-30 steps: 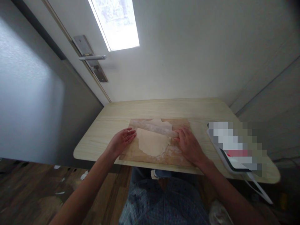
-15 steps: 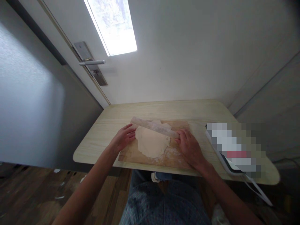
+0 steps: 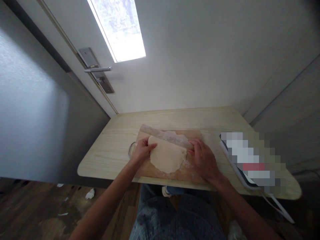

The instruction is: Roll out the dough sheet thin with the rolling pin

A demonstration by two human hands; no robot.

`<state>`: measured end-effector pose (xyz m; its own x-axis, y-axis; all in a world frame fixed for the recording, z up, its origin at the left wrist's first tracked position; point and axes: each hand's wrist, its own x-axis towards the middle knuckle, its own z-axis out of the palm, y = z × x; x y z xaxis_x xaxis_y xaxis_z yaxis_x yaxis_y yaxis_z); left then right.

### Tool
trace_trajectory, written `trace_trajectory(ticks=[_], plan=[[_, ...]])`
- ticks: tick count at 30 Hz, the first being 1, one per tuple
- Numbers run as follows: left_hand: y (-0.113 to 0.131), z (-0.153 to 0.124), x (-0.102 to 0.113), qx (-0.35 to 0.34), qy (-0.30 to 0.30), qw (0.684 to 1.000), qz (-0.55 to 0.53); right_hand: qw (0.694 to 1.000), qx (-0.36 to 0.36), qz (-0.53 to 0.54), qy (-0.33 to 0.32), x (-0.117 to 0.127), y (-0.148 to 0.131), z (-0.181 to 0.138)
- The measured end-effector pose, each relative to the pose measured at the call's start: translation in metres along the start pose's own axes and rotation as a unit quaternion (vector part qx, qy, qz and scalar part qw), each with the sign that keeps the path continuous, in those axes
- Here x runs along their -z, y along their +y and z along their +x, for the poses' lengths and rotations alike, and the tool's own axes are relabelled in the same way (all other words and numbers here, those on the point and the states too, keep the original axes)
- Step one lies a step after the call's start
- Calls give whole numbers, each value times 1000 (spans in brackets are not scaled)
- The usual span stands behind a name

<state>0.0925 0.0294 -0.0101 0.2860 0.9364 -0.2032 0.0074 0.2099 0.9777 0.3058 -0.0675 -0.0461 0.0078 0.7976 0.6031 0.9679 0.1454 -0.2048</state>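
A flat, uneven sheet of pale dough (image 3: 168, 157) lies on a wooden cutting board (image 3: 155, 172) dusted with flour. Across its far part rests a floury rolling pin (image 3: 163, 135), slanting down to the right, with some dough showing beyond it. My left hand (image 3: 142, 150) is closed on the dough's left edge, thumb on top, just in front of the pin. The fingers of my right hand (image 3: 203, 160) wrap round the pin's right end, which they partly hide.
The light wooden table (image 3: 110, 150) stands against a white door with a metal handle (image 3: 98, 69). A metal loop handle (image 3: 130, 150) shows at the board's left side. At the right lies a partly blurred flat device (image 3: 231, 158) with a white cable (image 3: 281, 210).
My left hand has moved right from beside the pin's left end and closed on the dough's edge. The dough sheet has shifted slightly right. My right hand stays on the pin.
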Motion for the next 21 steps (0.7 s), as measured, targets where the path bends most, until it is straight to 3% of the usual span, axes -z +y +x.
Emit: trace_trajectory(ticks=[4, 6, 8, 10, 12, 13, 15, 17, 19, 21], plan=[[36, -1, -2, -98, 12, 993, 67, 998, -37, 23, 39, -1, 1, -1], [59, -6, -3, -179, 31, 971, 153, 996, -57, 36, 60, -2, 3, -2], [71, -13, -4, -283, 61, 921, 259, 993, -78, 48, 76, -2, 4, -3], [67, -22, -4, -376, 61, 852, 359, 989, -101, 57, 94, -1, 5, -4], [47, -30, -5, -442, -6, 781, 440, 986, -117, 53, 110, -1, 6, -4], [34, -33, -4, -459, -74, 748, 473, 985, -119, 48, 114, -1, 6, -4], [11, -40, -5, -418, -233, 691, 542, 987, -111, 33, 113, -1, 6, -4], [-1, -46, -6, -361, -316, 662, 576, 990, -97, 20, 104, -1, 6, -3], [-1, -48, -8, -311, -343, 660, 592, 992, -83, 11, 90, -1, 6, -3], [3, -43, -11, -276, -333, 668, 606, 995, -74, -2, 74, -2, 6, -2]])
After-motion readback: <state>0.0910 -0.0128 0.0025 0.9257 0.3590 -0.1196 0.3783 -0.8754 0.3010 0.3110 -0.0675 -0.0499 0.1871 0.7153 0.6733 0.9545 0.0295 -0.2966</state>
